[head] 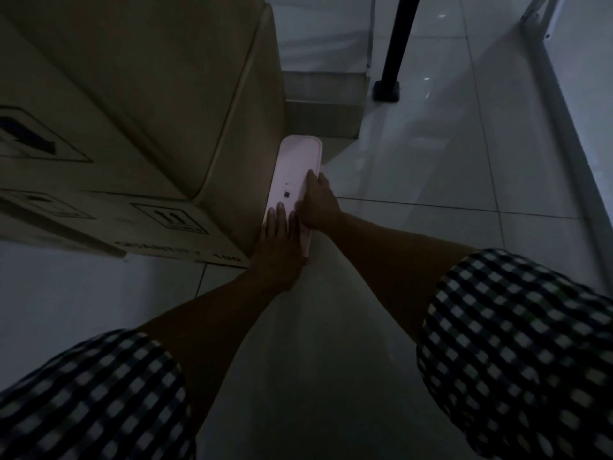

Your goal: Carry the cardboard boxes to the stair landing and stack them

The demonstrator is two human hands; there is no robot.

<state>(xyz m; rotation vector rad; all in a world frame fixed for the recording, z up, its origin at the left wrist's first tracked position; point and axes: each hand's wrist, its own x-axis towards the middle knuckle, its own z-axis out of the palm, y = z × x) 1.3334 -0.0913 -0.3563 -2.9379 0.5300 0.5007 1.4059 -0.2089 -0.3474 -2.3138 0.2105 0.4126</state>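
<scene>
So it's really dim here, but the two cardboard boxes are stacked, upper box on top of lower box. They sit on the tiled floor close to the edge where the bottom stair step starts. So they're near the stairs, and I can't tell from here whether this spot counts as the landing.

Both hands are busy with a pink slab wedged right against the lower box's side (could be a scale or a lid, honestly can't tell). The left hand lies flat on its near end with the fingers straight, not gripping anything. The right hand looks curled over the slab's outer edge, thumb on top.

What I'd worry about:
- With only one hand actually gripping, the slab could tip or slide off the flat palm when it lifts.
- If it's tucked under the box, yanking it could jolt the stack, and the upper box already sits a bit skewed.
- The black post and its foot are close by, so they're easy to trip on in this light.
</scene>
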